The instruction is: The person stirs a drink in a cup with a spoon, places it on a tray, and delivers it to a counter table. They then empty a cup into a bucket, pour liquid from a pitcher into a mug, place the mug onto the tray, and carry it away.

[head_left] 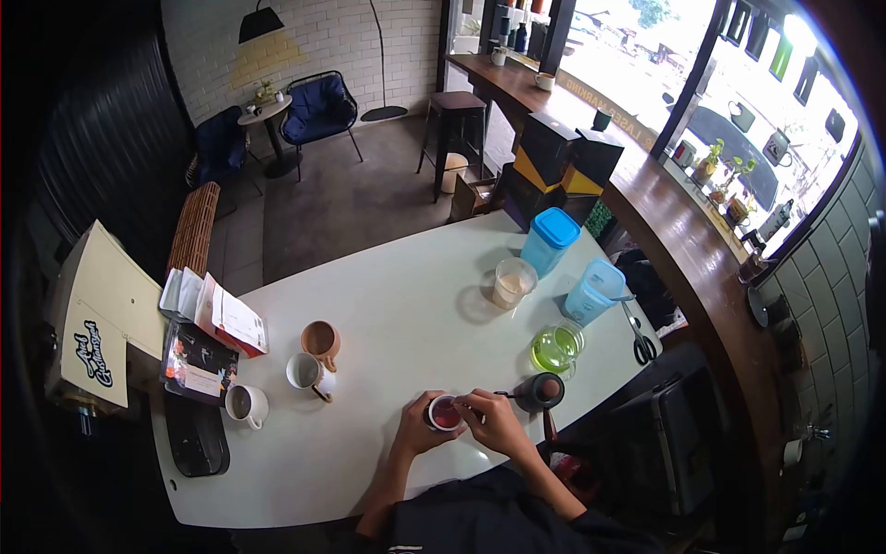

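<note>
My left hand wraps round a small white cup near the table's front edge. Red liquid fills part of it. Over the cup's right rim, my right hand has its fingers pinched together; whatever they hold is too small to make out. Just right of that hand stands a dark pot with a brown knob and a wooden handle. Behind the pot is a clear glass vessel with green liquid.
Three mugs stand on the left of the white table. A plastic cup, a blue-lidded container, an open blue container and scissors occupy the right. A cream machine borders the left side.
</note>
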`<state>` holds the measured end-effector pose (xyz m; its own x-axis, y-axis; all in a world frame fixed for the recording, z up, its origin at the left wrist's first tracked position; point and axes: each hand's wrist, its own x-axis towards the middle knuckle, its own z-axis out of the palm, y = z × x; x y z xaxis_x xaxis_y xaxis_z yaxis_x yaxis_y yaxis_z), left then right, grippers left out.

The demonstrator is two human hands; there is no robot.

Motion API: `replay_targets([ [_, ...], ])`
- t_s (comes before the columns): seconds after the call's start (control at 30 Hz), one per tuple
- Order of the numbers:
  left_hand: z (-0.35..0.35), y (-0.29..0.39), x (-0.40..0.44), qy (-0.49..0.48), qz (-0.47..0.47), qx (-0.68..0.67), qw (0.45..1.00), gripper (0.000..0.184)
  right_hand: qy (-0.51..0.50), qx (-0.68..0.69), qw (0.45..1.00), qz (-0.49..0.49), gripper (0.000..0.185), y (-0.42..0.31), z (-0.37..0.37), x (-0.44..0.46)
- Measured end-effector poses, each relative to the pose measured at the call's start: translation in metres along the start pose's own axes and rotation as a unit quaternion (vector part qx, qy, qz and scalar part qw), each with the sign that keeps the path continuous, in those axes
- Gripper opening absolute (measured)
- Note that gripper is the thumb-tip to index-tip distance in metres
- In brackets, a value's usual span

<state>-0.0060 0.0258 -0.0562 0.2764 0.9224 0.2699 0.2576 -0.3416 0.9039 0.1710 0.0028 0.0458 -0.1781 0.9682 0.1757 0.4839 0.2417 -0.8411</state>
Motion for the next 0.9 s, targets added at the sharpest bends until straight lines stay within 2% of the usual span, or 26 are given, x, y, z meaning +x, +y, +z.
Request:
replay_targets([
  [0.37, 0.000, -0.003, 0.002, 0.010, 0.021, -0.001, 1.000, 0.071, -0.034, -0.032, 0.999, -0.017, 0.013, 0.005, -0.006, 0.006],
  [0.43, 0.000, 0.000, 0.003, 0.012, 0.046, 0.012, 0.999, 0.065, -0.033, -0.033, 0.999, -0.018, 0.013, 0.006, -0.007, 0.007],
  [0.9, 0.000, -0.005, 0.005, -0.003, 0.022, -0.016, 1.000, 0.070, -0.028, -0.007, 0.999, -0.020, 0.013, 0.012, -0.006, 0.004],
])
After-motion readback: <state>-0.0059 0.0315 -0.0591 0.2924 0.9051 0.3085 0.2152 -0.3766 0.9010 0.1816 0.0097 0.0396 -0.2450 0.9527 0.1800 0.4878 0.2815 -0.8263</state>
